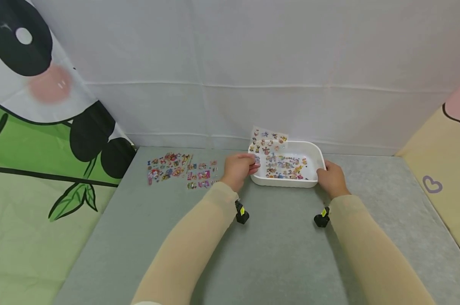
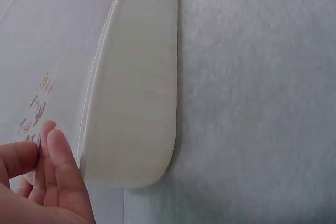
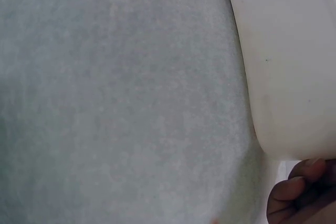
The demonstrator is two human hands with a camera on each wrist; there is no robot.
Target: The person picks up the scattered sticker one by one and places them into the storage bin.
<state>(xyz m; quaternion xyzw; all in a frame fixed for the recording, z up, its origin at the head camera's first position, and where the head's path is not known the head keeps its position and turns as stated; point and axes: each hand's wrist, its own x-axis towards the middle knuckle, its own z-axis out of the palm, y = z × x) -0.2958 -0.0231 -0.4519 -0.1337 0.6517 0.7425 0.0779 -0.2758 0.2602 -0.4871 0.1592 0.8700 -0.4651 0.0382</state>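
Between thumb and fingertips, my left hand (image 1: 238, 170) pinches a clear sheet of small colourful stickers (image 1: 268, 136). The sheet stands tilted up over the left end of a white plastic tray (image 1: 283, 183). In the left wrist view the left fingers (image 2: 60, 148) are beside the tray's rim, with the sheet's edge between them. My right hand (image 1: 333, 178) grips the tray's right end, thumb toward the rim. Its curled fingers (image 3: 287, 192) show at the tray's corner in the right wrist view. More stickers (image 1: 285, 167) lie inside the tray.
Left of the tray, two sticker sheets lie on the grey table: a larger one (image 1: 168, 167) and a smaller one (image 1: 203, 175) partly behind the left hand. A white cloth wall (image 1: 230, 110) rises right behind the tray. Printed cloths hang at both sides.
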